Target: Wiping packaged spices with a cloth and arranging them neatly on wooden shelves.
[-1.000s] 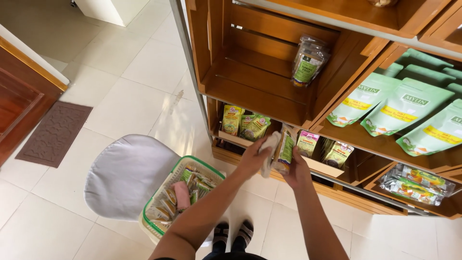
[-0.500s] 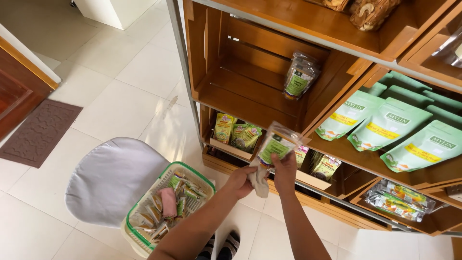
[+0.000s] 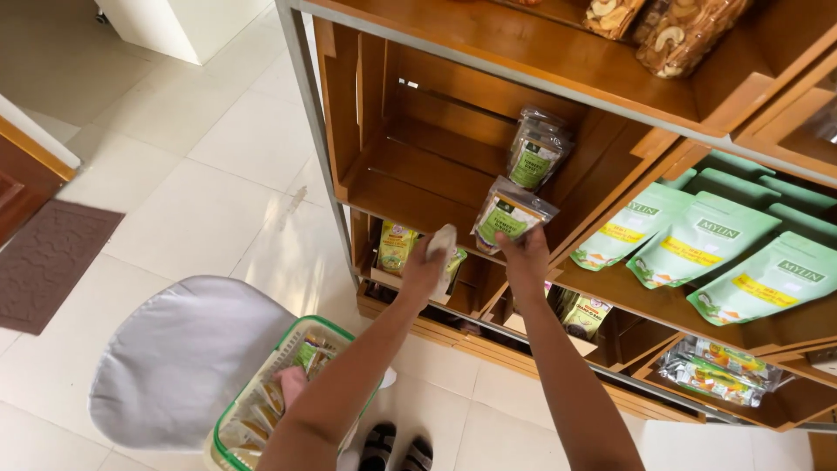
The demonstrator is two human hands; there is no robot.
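Right hand (image 3: 526,262) grips a clear pouch (image 3: 508,214) at the wooden shelf (image 3: 410,174).
Left hand (image 3: 425,272) closes on a white, blurred thing (image 3: 443,240); the arm hides part of the basket (image 3: 261,401).

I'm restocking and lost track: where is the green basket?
In the head view, the green basket sits low at the bottom left, beside the grey cushioned seat and under the left forearm, in front of the wooden shelf.

Clear green-label pouch (image 3: 508,215) tilted, at crate edge — white cloth (image 3: 441,243) crumpled.
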